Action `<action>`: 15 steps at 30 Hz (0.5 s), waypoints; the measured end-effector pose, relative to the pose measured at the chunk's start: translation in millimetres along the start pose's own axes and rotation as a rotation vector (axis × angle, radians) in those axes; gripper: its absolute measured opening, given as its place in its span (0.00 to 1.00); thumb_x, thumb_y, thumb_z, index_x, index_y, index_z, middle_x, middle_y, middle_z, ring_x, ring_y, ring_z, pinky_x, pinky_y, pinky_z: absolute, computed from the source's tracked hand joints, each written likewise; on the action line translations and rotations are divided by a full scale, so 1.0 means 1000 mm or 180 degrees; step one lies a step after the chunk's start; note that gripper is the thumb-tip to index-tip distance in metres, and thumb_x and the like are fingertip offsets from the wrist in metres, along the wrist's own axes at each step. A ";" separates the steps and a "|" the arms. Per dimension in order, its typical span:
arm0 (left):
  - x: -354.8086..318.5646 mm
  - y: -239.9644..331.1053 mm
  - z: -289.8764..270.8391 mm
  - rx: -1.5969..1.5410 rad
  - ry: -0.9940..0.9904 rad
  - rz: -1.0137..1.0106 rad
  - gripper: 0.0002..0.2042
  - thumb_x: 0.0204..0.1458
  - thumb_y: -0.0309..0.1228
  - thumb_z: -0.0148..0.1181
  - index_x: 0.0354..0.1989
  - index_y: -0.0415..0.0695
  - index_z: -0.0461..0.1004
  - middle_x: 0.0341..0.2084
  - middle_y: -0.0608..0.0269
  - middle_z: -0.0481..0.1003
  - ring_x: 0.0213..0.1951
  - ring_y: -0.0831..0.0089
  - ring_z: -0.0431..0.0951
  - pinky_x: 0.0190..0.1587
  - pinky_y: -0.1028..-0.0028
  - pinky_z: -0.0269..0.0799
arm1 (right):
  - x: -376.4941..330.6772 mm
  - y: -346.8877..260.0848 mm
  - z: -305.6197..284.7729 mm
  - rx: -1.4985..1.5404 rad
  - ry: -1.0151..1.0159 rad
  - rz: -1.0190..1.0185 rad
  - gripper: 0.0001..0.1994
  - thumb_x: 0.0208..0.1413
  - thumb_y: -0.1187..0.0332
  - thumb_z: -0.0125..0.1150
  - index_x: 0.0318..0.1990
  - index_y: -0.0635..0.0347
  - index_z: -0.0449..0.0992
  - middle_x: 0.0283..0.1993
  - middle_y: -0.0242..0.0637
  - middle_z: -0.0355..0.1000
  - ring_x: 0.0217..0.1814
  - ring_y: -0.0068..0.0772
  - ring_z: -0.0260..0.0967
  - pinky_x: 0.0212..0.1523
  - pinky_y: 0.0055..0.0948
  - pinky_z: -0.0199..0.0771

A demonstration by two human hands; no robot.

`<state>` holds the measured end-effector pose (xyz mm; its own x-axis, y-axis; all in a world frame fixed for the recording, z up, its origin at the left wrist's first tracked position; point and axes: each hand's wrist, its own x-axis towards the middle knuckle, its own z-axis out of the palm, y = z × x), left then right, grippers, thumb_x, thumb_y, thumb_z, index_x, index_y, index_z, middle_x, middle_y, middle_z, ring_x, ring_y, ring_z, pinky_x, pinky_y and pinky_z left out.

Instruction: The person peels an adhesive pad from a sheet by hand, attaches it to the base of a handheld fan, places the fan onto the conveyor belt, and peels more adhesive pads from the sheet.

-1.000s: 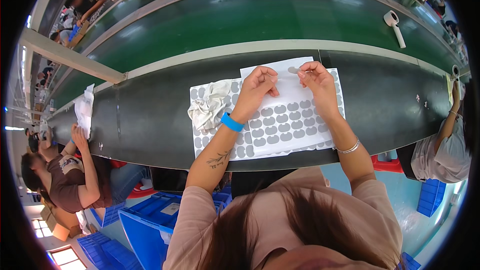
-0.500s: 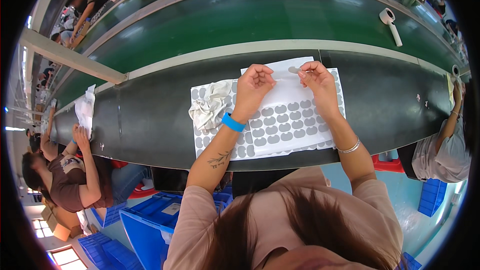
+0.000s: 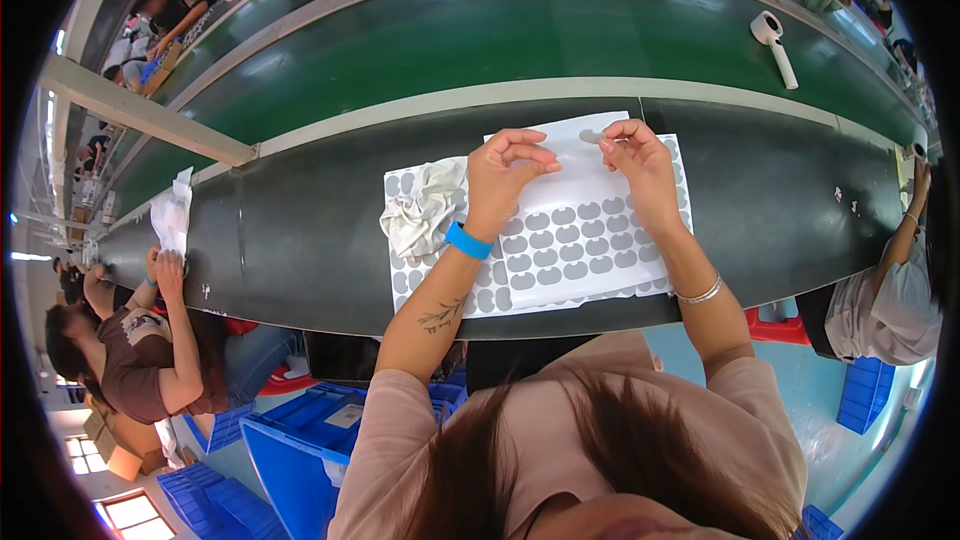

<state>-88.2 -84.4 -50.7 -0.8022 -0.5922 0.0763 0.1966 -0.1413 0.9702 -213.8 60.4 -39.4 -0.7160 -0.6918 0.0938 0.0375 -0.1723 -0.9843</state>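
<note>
Small grey pad [image 3: 590, 137]: pinched in right hand [image 3: 640, 165] fingertips; left hand [image 3: 505, 175] curled, grasping nothing visible. Judged light, flimsy, edge-held.

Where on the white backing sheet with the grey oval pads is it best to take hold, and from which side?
Probably the far edge of the white backing sheet, coming from above. That upper strip is bare of grey oval pads, and both the left hand and right hand rest there. The sheet lies flat on the dark worktable, so an edge or corner must be lifted first.
</note>
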 end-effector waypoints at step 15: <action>0.004 -0.010 -0.002 0.0022 0.0284 0.0459 0.12 0.50 0.19 0.59 0.43 0.37 0.71 0.26 0.66 0.73 0.33 0.78 0.75 0.42 0.81 0.70 | -0.001 0.000 0.001 0.0046 0.0007 -0.0009 0.05 0.55 0.72 0.59 0.38 0.61 0.70 0.30 0.27 0.67 0.31 0.16 0.62 0.34 0.18 0.62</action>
<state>-92.2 -87.4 -60.4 -0.7126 -0.6741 0.1945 0.3019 -0.0444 0.9523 -213.1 60.4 -39.3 -0.7175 -0.6898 0.0963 0.0456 -0.1844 -0.9818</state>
